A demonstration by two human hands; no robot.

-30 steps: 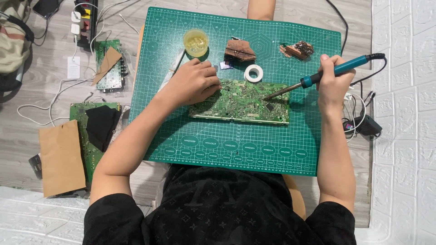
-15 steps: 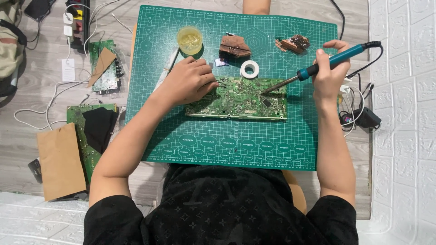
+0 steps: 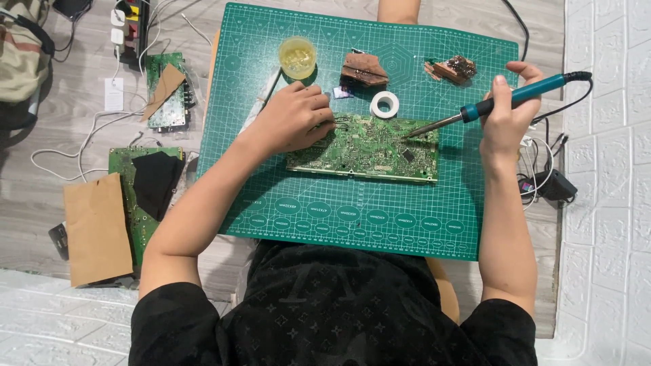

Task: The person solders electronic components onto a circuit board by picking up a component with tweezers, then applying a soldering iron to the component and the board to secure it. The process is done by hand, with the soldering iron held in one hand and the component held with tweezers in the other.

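Note:
A green circuit board [image 3: 369, 150] lies on a green cutting mat [image 3: 352, 210]. My left hand [image 3: 293, 118] rests on the board's left end, fingers curled around a thin piece of wire or tweezers; which one is unclear. My right hand [image 3: 507, 115] grips a blue-handled soldering iron [image 3: 505, 100], whose metal tip touches the board's upper right area.
On the mat's far side sit a yellow flux jar [image 3: 297, 57], a white tape roll [image 3: 385, 104] and two brown board scraps [image 3: 363, 69]. Left of the mat lie other circuit boards [image 3: 139, 196], cardboard pieces [image 3: 95, 227], cables and a power strip [image 3: 132, 20]. A black adapter [image 3: 555, 184] lies right.
The view has shifted slightly. My right hand has drawn the iron's tip a little to the right along the board. My left hand stays on the board's left end.

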